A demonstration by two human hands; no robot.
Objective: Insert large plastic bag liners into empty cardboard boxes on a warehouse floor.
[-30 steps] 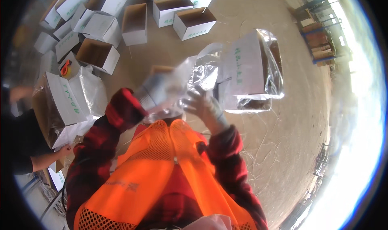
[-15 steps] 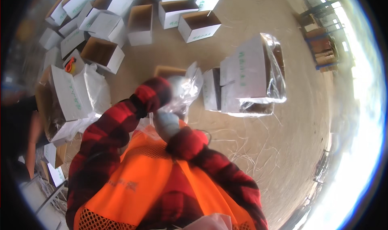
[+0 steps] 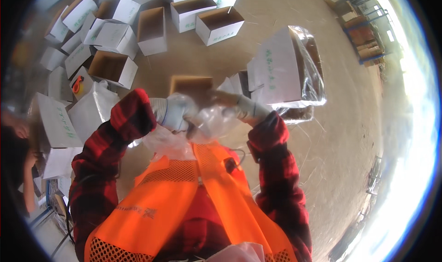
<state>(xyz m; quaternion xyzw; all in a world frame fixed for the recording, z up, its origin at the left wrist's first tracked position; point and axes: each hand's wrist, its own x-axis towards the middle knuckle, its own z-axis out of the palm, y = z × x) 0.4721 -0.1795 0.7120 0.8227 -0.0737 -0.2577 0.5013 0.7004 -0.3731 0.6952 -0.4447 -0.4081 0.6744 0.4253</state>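
A clear plastic bag (image 3: 214, 124) hangs crumpled between my hands, in front of my orange vest. My left hand (image 3: 177, 112), in a whitish glove, is closed on the bag's left part. My right hand (image 3: 234, 104), also gloved and blurred by motion, grips the bag on its right side, though its fingertips are hard to make out. Just beyond the hands stands an open cardboard box (image 3: 191, 85) with a brown inside, partly hidden by the hands and the plastic.
White cartons lined with plastic (image 3: 281, 71) are stacked to the right. Several open white boxes (image 3: 152, 29) crowd the far left, with an orange tape dispenser (image 3: 78, 84) among them. At the left edge another person's arm (image 3: 28, 179) shows beside a carton (image 3: 57, 124). Loose strands lie on the floor.
My hands have moved apart, the right one outward to the right and the left one to the left. The plastic bag is now spread between them, lower than before.
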